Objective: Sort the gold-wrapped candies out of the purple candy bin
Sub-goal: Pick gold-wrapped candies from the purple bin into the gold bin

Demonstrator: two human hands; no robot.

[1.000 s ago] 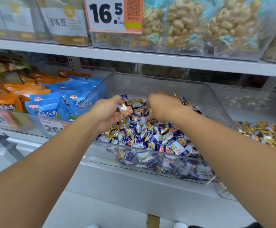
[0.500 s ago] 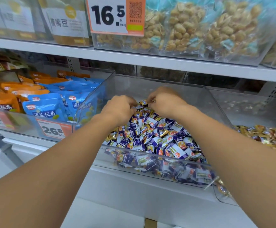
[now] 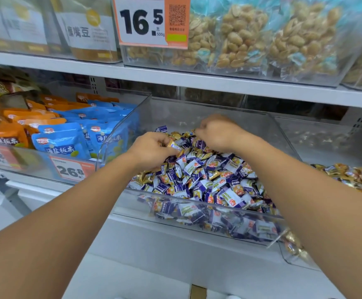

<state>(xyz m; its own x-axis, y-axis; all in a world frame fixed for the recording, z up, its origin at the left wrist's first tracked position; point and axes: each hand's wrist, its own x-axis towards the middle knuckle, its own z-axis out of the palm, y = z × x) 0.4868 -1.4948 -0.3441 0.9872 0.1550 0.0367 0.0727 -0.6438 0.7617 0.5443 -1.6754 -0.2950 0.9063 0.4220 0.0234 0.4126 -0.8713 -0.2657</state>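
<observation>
A clear plastic bin (image 3: 130,121) on the lower shelf holds a heap of purple-and-white wrapped candies (image 3: 210,180), with some gold-wrapped ones (image 3: 145,176) mixed in. My left hand (image 3: 152,147) is over the left rear of the heap, its fingers curled round a gold-wrapped candy (image 3: 173,144). My right hand (image 3: 217,131) reaches to the back of the heap with its fingertips curled down and pinching a candy; that wrapper's colour is hidden. The two hands are close together.
To the right, a neighbouring clear bin holds gold-wrapped candies (image 3: 348,175). On the left lie blue and orange snack bags (image 3: 59,141) behind a price tag (image 3: 70,169). A white shelf board (image 3: 197,79) carrying bagged nuts hangs just above the bins.
Both hands have moved deeper toward the back of the bin and closer together. The left hand still carries its gold candy. The camera has drifted slightly.
</observation>
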